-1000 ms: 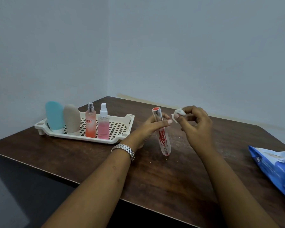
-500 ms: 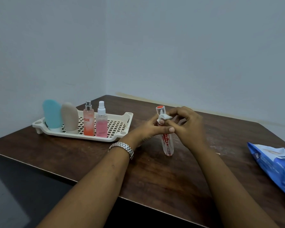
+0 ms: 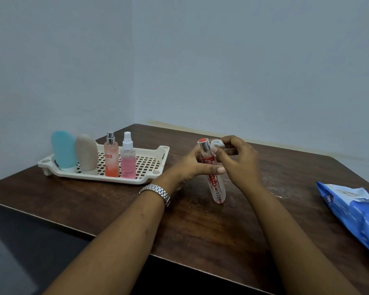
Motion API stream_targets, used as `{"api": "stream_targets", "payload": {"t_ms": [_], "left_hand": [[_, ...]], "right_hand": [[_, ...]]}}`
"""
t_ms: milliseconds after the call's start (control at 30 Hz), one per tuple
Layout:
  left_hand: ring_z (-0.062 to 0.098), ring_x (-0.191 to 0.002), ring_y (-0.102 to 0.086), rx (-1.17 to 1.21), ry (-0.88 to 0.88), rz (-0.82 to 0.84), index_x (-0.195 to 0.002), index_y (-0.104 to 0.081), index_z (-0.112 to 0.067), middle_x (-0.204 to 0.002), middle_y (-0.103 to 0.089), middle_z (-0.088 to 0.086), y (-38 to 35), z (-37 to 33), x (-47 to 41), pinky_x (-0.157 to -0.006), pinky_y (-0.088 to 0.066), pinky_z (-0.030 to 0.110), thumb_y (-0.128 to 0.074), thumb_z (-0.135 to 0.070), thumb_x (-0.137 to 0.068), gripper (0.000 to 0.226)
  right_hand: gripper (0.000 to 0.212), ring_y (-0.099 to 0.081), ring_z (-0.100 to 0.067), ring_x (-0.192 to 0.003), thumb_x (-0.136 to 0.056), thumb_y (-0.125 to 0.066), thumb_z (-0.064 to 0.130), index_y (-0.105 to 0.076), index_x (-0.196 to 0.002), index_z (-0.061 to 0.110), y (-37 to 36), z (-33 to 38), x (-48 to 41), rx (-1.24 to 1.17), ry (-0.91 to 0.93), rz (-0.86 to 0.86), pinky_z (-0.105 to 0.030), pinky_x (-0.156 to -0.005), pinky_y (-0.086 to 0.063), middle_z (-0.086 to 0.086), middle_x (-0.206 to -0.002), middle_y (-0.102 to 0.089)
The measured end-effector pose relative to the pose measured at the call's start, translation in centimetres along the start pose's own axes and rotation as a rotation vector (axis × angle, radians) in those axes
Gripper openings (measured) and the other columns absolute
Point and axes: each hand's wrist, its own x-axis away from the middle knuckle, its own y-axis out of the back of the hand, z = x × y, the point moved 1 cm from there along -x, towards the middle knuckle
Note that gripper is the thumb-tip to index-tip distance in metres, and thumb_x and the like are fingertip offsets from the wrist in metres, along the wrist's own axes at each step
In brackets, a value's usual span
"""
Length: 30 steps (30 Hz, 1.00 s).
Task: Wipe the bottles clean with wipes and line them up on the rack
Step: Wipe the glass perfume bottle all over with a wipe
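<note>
Right at the middle of the dark brown wooden counter (image 3: 200, 231), the left hand (image 3: 192, 165) grips a slim clear bottle with red print and a red cap (image 3: 213, 177), thumb and fingers wrapped round its upper half. The bottle leans, cap tipped toward the far wall, its lower end down at the counter. The right hand (image 3: 239, 162) is curled just beside the cap, its fingertips pinching a small white wad of wipe (image 3: 217, 143) that touches the bottle's top. A silver link watch (image 3: 156, 192) sits on the left wrist.

Off to the left, well apart from the hands, a cream perforated plastic rack (image 3: 102, 178) carries four bottles standing upright in a row: a rounded teal one (image 3: 63, 150), a rounded beige one (image 3: 86, 153), an orange-pink spray bottle with a silver top (image 3: 111, 160) and a pink spray bottle with a white nozzle (image 3: 128, 165). The rack's right half shows bare grid. At the counter's right edge lies a blue wipes pack (image 3: 354, 211), partly cut off by the frame.
</note>
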Motion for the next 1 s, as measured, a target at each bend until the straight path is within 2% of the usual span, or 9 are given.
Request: {"api": "stream_targets", "payload": {"t_ms": [133,233,300,433,533,633,767,867,1000], "left_hand": [[0.014,-0.121,-0.057,0.015,-0.006,-0.012,-0.146,-0.030,-0.027,-0.130,-0.061,0.002,0.0,0.5,-0.4,-0.101,-0.048,0.035,-0.086,-0.031,-0.053,0.109],[0.013,-0.119,-0.059,0.029,-0.015,-0.041,-0.149,-0.024,-0.026,-0.129,-0.061,0.001,-0.1,0.6,-0.5,-0.101,-0.048,0.035,-0.087,-0.025,-0.055,0.112],[0.012,-0.117,-0.060,0.031,-0.021,-0.067,-0.150,-0.022,-0.026,-0.128,-0.061,0.001,-0.2,0.6,-0.6,-0.101,-0.049,0.036,-0.087,-0.025,-0.055,0.115],[0.015,-0.115,-0.062,-0.026,-0.048,-0.113,-0.150,-0.021,-0.029,-0.126,-0.063,0.002,-0.3,0.6,-0.4,-0.102,-0.047,0.044,-0.087,-0.033,-0.051,0.118],[0.014,-0.112,-0.063,-0.161,-0.088,-0.208,-0.144,-0.028,-0.037,-0.119,-0.066,0.000,-0.2,0.4,-0.2,-0.099,-0.049,0.046,-0.087,-0.052,-0.048,0.114],[0.012,-0.100,-0.068,-0.289,-0.128,-0.268,-0.138,-0.029,-0.043,-0.100,-0.073,-0.002,0.2,0.1,-0.1,-0.096,-0.049,0.050,-0.080,-0.061,-0.049,0.104],[0.005,-0.101,-0.064,-0.421,-0.138,-0.344,-0.143,-0.026,-0.035,-0.094,-0.072,-0.009,0.3,-0.7,0.4,-0.103,-0.041,0.046,-0.064,-0.061,-0.050,0.104],[0.009,-0.112,-0.058,-0.543,-0.140,-0.367,-0.144,-0.024,-0.032,-0.107,-0.068,-0.009,0.1,-0.7,0.3,-0.103,-0.030,0.041,-0.055,-0.067,-0.050,0.105],[0.008,-0.114,-0.055,-0.556,-0.146,-0.388,-0.140,-0.026,-0.034,-0.112,-0.064,-0.012,0.0,-0.4,0.0,-0.103,-0.031,0.047,-0.055,-0.060,-0.053,0.096]], "right_hand": [[0.014,-0.063,-0.006,-0.082,-0.088,-0.061,0.011,-0.068,-0.098,0.017,-0.7,-0.4,-0.2,-0.050,-0.048,0.051,-0.020,-0.071,-0.052,0.008,-0.090,-0.069],[0.014,-0.064,-0.004,-0.080,-0.091,-0.058,0.012,-0.069,-0.097,0.017,-0.8,-0.3,-0.2,-0.113,-0.083,0.079,-0.018,-0.069,-0.051,0.007,-0.088,-0.070],[0.012,-0.065,-0.008,-0.079,-0.091,-0.058,0.014,-0.069,-0.095,0.018,-0.6,-0.2,-0.2,-0.135,-0.102,0.082,-0.023,-0.069,-0.052,0.006,-0.086,-0.070],[0.009,-0.067,-0.019,-0.079,-0.088,-0.063,0.014,-0.070,-0.094,0.012,0.4,0.2,-0.1,-0.232,-0.160,0.142,-0.032,-0.071,-0.055,-0.003,-0.085,-0.072],[0.010,-0.066,-0.027,-0.078,-0.081,-0.071,0.012,-0.070,-0.089,0.006,1.4,0.8,0.0,-0.290,-0.157,0.182,-0.037,-0.071,-0.055,-0.015,-0.083,-0.070],[0.015,-0.063,-0.020,-0.073,-0.072,-0.078,0.011,-0.067,-0.080,0.005,1.7,1.5,0.2,-0.307,-0.124,0.191,-0.034,-0.068,-0.054,-0.014,-0.077,-0.067],[0.018,-0.056,-0.010,-0.062,-0.066,-0.082,0.011,-0.065,-0.070,0.012,0.7,2.2,0.3,-0.137,0.002,0.112,-0.016,-0.056,-0.043,-0.005,-0.069,-0.065],[0.016,-0.050,-0.013,-0.059,-0.068,-0.076,0.012,-0.062,-0.070,0.019,0.0,2.4,0.5,0.029,0.147,0.047,-0.021,-0.056,-0.040,0.002,-0.065,-0.058],[0.009,-0.053,-0.014,-0.071,-0.073,-0.070,0.017,-0.065,-0.080,0.022,-0.7,3.4,0.8,0.466,0.408,-0.086,-0.027,-0.053,-0.042,0.007,-0.077,-0.055]]}}
